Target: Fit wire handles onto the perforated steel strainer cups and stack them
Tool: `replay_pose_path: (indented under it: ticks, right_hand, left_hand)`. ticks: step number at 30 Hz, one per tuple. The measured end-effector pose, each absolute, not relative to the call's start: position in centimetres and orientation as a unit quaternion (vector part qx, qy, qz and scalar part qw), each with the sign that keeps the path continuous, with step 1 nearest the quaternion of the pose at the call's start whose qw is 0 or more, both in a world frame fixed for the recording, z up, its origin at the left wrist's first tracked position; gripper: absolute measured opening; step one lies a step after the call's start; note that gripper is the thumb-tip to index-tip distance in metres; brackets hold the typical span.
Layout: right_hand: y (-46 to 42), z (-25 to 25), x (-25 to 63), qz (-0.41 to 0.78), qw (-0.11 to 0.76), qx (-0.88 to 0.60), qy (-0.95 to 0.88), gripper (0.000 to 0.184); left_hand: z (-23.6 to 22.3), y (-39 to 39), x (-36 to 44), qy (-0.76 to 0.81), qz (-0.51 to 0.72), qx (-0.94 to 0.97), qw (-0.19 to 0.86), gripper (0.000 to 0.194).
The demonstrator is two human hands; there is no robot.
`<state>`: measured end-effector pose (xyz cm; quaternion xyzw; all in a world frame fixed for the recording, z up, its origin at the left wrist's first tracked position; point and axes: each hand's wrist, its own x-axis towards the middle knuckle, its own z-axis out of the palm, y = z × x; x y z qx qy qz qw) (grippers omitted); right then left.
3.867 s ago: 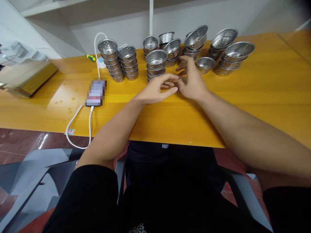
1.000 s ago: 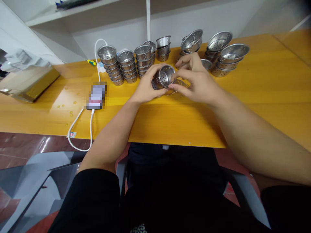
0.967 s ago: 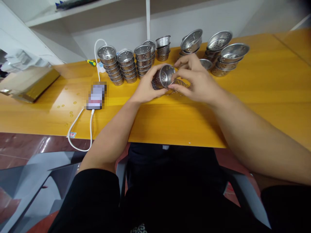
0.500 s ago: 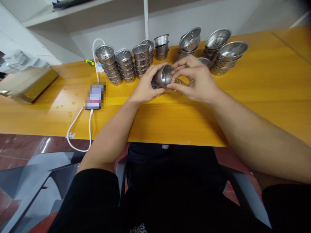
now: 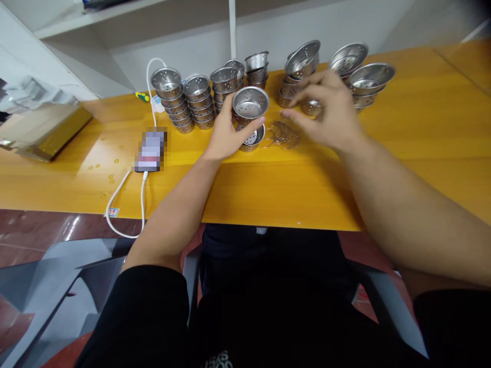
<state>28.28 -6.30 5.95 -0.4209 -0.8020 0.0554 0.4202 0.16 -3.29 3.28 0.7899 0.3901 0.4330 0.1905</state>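
My left hand (image 5: pixel 224 133) is closed round the side of a perforated metal strainer cup (image 5: pixel 251 102), whose mouth faces up and toward me. Partly hidden beneath it, another strainer cup (image 5: pixel 251 144) sits on the table. My right hand (image 5: pixel 330 110) hovers a little to the right, thumb and fingers apart, and I see nothing between them. Thin curved metal wires (image 5: pixel 284 135) lie in a small heap between the two hands. Behind the right hand's fingers shows part of a shiny metal cup (image 5: pixel 311 106).
Stacked strainer cups (image 5: pixel 176 107) line the back left of the yellow table (image 5: pixel 268 189). Wider strainer baskets (image 5: pixel 370 82) are stacked at the back right. A phone (image 5: pixel 151 151) with a white cable lies left, and a cardboard box (image 5: pixel 49 133) stands beyond it.
My right hand has come off the strainer cup and moved right, its fingers spreading. The cup in my left hand has tipped from sideways to mouth up, uncovering the wires.
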Motion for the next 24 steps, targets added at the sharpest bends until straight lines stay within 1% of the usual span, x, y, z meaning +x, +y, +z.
replay_pose_path:
  ticks: [3,4,6,9,14,16,18,20,22,24]
  right_hand:
    - [-4.0,3.9,30.1,0.117,0.311,-0.37,-0.868,0.058]
    - [-3.3,3.2,30.4,0.134,0.289,-0.359,-0.877,0.063]
    - [-2.4,2.1,30.7,0.149,0.264,-0.344,-0.889,0.066]
    - [-2.3,1.6,30.4,0.139,0.257,-0.348,-0.891,0.066]
    - [-3.1,1.0,28.8,0.104,0.3,-0.369,-0.874,0.075]
    - [-2.8,0.1,27.9,0.106,0.294,-0.373,-0.874,0.079]
    - [-2.2,-0.8,27.2,0.115,0.27,-0.372,-0.88,0.076]
    - [-1.5,-1.4,26.9,0.124,0.256,-0.368,-0.885,0.066]
    - [-1.0,-1.4,27.4,0.13,0.254,-0.362,-0.887,0.058]
    - [-0.8,-0.8,28.7,0.136,0.251,-0.355,-0.89,0.054]
  left_hand:
    - [2.9,-2.9,0.2,0.385,0.46,0.777,0.19,0.101]
    - [2.8,-2.7,0.2,0.386,0.461,0.777,0.187,0.104]
    - [2.7,-2.6,0.1,0.392,0.455,0.78,0.178,0.108]
    - [2.7,-2.4,0.1,0.407,0.437,0.786,0.159,0.111]
    - [2.7,-2.6,0.1,0.407,0.439,0.786,0.155,0.109]
    - [2.8,-2.7,0.1,0.399,0.447,0.784,0.16,0.108]
    - [2.9,-2.8,0.1,0.39,0.452,0.783,0.17,0.107]
    - [2.9,-2.8,0.1,0.388,0.456,0.781,0.177,0.106]
    - [2.9,-2.7,0.0,0.396,0.451,0.78,0.176,0.106]
    - [2.9,-2.7,0.0,0.406,0.439,0.783,0.171,0.107]
